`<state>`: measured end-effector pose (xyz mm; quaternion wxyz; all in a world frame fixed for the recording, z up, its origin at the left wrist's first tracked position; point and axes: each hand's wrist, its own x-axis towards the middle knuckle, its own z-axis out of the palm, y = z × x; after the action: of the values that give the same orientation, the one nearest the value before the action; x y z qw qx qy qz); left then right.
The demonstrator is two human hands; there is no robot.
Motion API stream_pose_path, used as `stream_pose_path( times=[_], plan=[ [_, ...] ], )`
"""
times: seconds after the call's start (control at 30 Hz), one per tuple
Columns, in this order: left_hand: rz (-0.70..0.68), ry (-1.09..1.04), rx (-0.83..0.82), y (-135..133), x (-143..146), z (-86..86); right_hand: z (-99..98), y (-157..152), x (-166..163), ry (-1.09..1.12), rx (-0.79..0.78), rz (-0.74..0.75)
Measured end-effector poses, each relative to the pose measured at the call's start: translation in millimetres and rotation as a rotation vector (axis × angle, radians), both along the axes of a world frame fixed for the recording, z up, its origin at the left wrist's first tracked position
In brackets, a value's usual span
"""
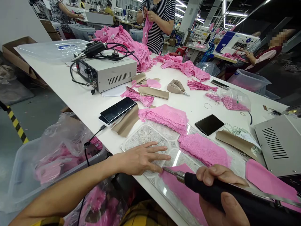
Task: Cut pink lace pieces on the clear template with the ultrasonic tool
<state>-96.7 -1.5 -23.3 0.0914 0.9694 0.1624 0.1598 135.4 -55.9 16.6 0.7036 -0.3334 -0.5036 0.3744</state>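
Note:
My right hand (223,191) is wrapped round a black handheld tool with a metal tip (207,186), which looks like an ultrasonic cutter. Its tip touches or hovers just over the upper left corner of a flat pink fabric piece (183,191); I cannot tell which. Flat on the clear patterned board (150,138), my left hand (141,157) has its fingers spread, the thumb reaching the fabric's corner beside the tip. Two stacks of cut pink pieces, one upper (166,117) and one lower (204,149), lie beyond the hands.
A grey power box (115,73) with another black handpiece (94,48) stands at the back left, a second grey box (277,144) at right. Phones (118,110), (209,124) lie on the table. Bins (58,175) of pink fabric sit below left. Co-workers (156,25) are behind.

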Motion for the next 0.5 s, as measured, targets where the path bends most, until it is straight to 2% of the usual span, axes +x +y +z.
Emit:
stream_pose_path(
  times=[0.23,0.33,0.5],
  plan=[
    [-0.005,-0.017,-0.015,1,-1,-2.2,1.0,0,3,-0.017,-0.003,0.012],
    [-0.003,-0.023,-0.034,2,-2,0.8,4.1,6,21,0.029,0.003,-0.111],
    [0.010,-0.051,-0.076,0,4,15.6,6.6,14,56,0.084,-0.019,-0.319]
  ],
)
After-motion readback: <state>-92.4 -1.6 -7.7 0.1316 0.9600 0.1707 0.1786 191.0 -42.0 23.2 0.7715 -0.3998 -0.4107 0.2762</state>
